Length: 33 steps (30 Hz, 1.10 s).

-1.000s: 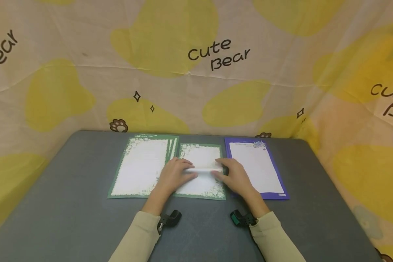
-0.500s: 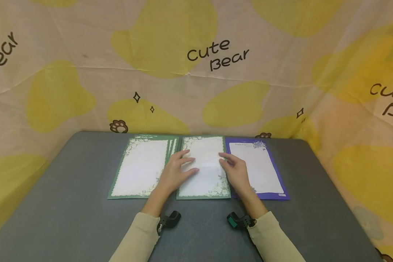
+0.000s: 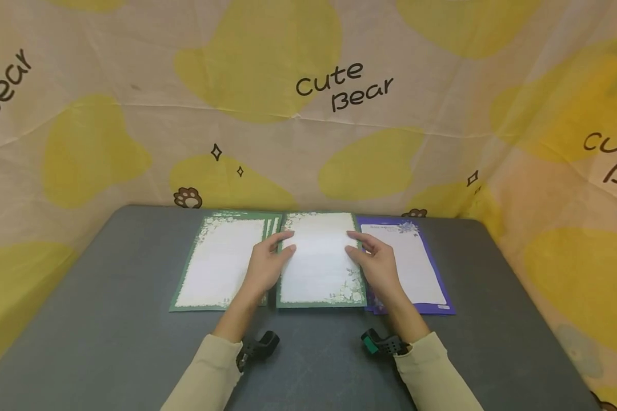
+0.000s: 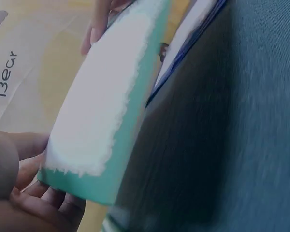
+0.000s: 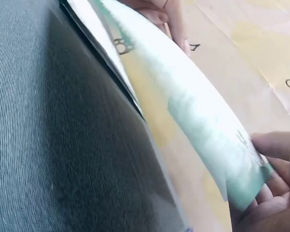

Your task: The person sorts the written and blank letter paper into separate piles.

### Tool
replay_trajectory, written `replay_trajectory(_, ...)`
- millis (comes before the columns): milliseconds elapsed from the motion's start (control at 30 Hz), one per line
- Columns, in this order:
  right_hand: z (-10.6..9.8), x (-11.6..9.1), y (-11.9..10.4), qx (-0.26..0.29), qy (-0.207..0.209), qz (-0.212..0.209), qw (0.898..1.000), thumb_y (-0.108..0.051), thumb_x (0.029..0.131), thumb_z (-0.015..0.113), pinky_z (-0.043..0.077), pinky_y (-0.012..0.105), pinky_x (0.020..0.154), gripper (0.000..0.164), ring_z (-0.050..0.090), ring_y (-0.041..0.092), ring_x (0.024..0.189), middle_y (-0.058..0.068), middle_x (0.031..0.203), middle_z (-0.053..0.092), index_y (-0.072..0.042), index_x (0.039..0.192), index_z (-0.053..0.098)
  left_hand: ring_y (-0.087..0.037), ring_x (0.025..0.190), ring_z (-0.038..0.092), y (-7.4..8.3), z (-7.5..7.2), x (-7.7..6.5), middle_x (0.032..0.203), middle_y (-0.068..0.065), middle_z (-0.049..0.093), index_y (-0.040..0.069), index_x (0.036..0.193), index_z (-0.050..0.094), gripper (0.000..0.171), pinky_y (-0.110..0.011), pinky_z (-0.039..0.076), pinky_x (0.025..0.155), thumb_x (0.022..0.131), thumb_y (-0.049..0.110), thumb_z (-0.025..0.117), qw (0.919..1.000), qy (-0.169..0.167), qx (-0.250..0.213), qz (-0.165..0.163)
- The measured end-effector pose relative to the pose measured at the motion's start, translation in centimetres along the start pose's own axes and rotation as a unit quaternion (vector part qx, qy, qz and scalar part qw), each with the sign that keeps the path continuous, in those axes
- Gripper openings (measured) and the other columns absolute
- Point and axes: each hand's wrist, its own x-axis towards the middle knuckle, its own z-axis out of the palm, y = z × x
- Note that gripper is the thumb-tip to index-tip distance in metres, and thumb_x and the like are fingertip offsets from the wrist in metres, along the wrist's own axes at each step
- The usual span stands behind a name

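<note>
A green-bordered sheet of paper [image 3: 319,274] with a white middle and floral corners is held up above the table, between my two hands. My left hand [image 3: 264,265] pinches its left edge; the left wrist view shows the thumb [image 4: 31,145] over the sheet and fingers curled under it. At the opposite edge my right hand [image 3: 379,267] pinches the paper the same way, with the thumb [image 5: 275,145] on top in the right wrist view. The sheet bows slightly between the hands.
On the grey table [image 3: 108,319], a stack of green-bordered sheets [image 3: 213,262] lies to the left. Purple-bordered sheets [image 3: 408,265] lie to the right, partly behind my right hand. A patterned cloth [image 3: 267,68] hangs behind the table.
One second ago the middle sheet had a raised ridge between my fingers. It then opened out, my hands moved to its side edges, and it now hangs lifted off the table.
</note>
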Motion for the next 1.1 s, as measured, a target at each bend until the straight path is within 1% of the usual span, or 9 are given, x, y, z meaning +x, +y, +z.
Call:
replay_trajectory(33, 0.2, 0.0, 0.0, -0.013, -0.007, -0.008, 1.0, -0.019, 0.095, 0.071, 0.059, 0.039, 0.094, 0.039, 0.067, 0.027, 0.116, 0.006, 0.15, 0.056, -0.017, 0.134, 0.066, -0.023, 0.069, 0.065, 0.1, -0.3, -0.1, 0.12, -0.01, 0.071, 0.02, 0.14, 0.06, 0.04, -0.024, 0.046, 0.055, 0.1, 0.023, 0.063, 0.9999, 0.002, 0.01, 0.006)
replay_trajectory(100, 0.8, -0.1, -0.2, -0.037, -0.017, -0.025, 0.999, -0.018, 0.093, 0.073, 0.06, 0.031, 0.071, 0.042, 0.07, 0.02, 0.077, 0.011, 0.144, 0.061, -0.018, 0.134, 0.066, -0.014, 0.043, 0.041, 0.2, -1.2, -0.3, 0.077, -0.006, 0.065, 0.021, 0.138, 0.062, 0.039, -0.022, 0.036, 0.044, 0.1, 0.02, 0.065, 0.9993, 0.007, 0.032, 0.02)
replay_trajectory(200, 2.2, -0.2, -0.4, -0.045, -0.016, -0.052, 0.998, -0.014, 0.091, 0.074, 0.034, 0.022, 0.04, 0.041, 0.033, 0.009, 0.039, 0.015, 0.104, 0.073, -0.016, 0.131, 0.068, -0.008, 0.041, 0.024, 0.2, -2.8, -0.4, 0.077, -0.01, 0.061, 0.019, 0.138, 0.063, 0.041, -0.022, 0.031, 0.042, 0.098, 0.015, 0.067, 0.9963, 0.01, 0.073, 0.043)
replay_trajectory(267, 3.2, -0.3, -0.6, -0.039, -0.011, -0.061, 0.997, -0.011, 0.09, 0.074, 0.027, 0.02, 0.038, 0.038, 0.025, 0.005, 0.037, 0.008, 0.074, 0.066, -0.015, 0.128, 0.071, -0.007, 0.045, 0.025, 0.0, -3.9, -0.5, 0.115, -0.015, 0.068, 0.017, 0.138, 0.064, 0.042, -0.023, 0.033, 0.046, 0.097, 0.012, 0.068, 0.9932, 0.012, 0.103, 0.052)
replay_trajectory(333, 4.4, -0.3, -0.8, -0.034, -0.008, -0.066, 0.997, -0.009, 0.09, 0.074, 0.025, 0.019, 0.038, 0.035, 0.023, 0.004, 0.037, 0.0, 0.052, 0.045, -0.014, 0.125, 0.073, -0.009, 0.05, 0.027, -0.4, -5.0, -0.4, 0.151, -0.017, 0.05, 0.014, 0.137, 0.064, 0.042, -0.024, 0.035, 0.05, 0.096, 0.011, 0.069, 0.9895, 0.014, 0.133, 0.056)
replay_trajectory(500, 7.0, -0.2, -1.2, -0.064, -0.037, -0.076, 0.994, -0.009, 0.092, 0.071, 0.023, 0.02, 0.039, 0.036, 0.022, 0.005, 0.038, -0.008, 0.044, 0.027, -0.01, 0.128, 0.07, -0.015, 0.061, 0.037, -1.5, -7.4, -0.6, 0.156, -0.022, 0.043, 0.009, 0.14, 0.061, 0.045, -0.025, 0.037, 0.056, 0.096, 0.012, 0.068, 0.9823, 0.016, 0.183, 0.036)
replay_trajectory(733, 10.8, -0.1, -2.1, -0.097, -0.102, -0.093, 0.986, -0.008, 0.094, 0.068, 0.027, 0.021, 0.041, 0.042, 0.026, 0.007, 0.039, -0.01, 0.044, 0.028, -0.009, 0.136, 0.065, -0.032, 0.092, 0.059, -2.8, -10.8, -1.1, 0.152, -0.025, 0.048, 0.001, 0.142, 0.057, 0.049, -0.036, 0.047, 0.075, 0.095, 0.009, 0.068, 0.9686, 0.049, 0.24, 0.042)
replay_trajectory(900, 13.2, 0.4, -2.1, -0.105, -0.137, -0.075, 0.982, -0.009, 0.095, 0.067, 0.035, 0.02, 0.043, 0.046, 0.041, 0.007, 0.039, -0.005, 0.043, 0.043, -0.012, 0.141, 0.061, -0.047, 0.111, 0.061, -4.0, -13.0, -1.2, 0.151, -0.03, 0.046, -0.003, 0.141, 0.055, 0.049, -0.054, 0.053, 0.089, 0.095, 0.006, 0.066, 0.9647, 0.065, 0.253, 0.032)
replay_trajectory(1100, 15.0, 0.8, -0.9, -0.156, -0.143, -0.058, 0.976, -0.01, 0.094, 0.068, 0.049, 0.024, 0.053, 0.047, 0.062, 0.014, 0.052, 0.015, 0.066, 0.07, -0.009, 0.14, 0.061, -0.053, 0.137, 0.043, -5.7, -13.6, -1.3, 0.149, -0.032, 0.047, -0.005, 0.141, 0.055, 0.048, -0.067, 0.037, 0.111, 0.096, 0.01, 0.064, 0.9515, 0.049, 0.304, -0.002)
